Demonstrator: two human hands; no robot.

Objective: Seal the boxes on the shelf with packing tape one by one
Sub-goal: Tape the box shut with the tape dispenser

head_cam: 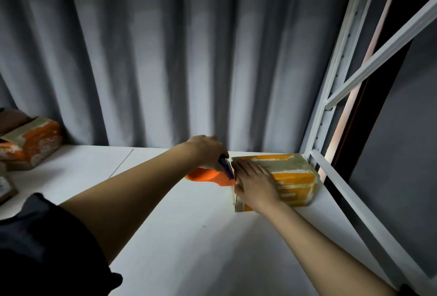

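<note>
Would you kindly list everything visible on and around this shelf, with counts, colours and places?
orange box: one, orange and tan, right end of shelf, by the frame upright.
tape dispenser: one, orange with blue part, against that box's left end.
other boxes: at least two, orange-tan and brown, far left edge, partly cut off.
shelf: one, white board.
shelf frame: white metal, right side.
curtain: grey, behind.
sleeve: dark, lower left.
left hand: grips the dispenser.
right hand: flat on the box top.

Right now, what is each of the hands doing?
Left hand: grips the orange tape dispenser.
Right hand: open, pressing flat on the box.
</note>
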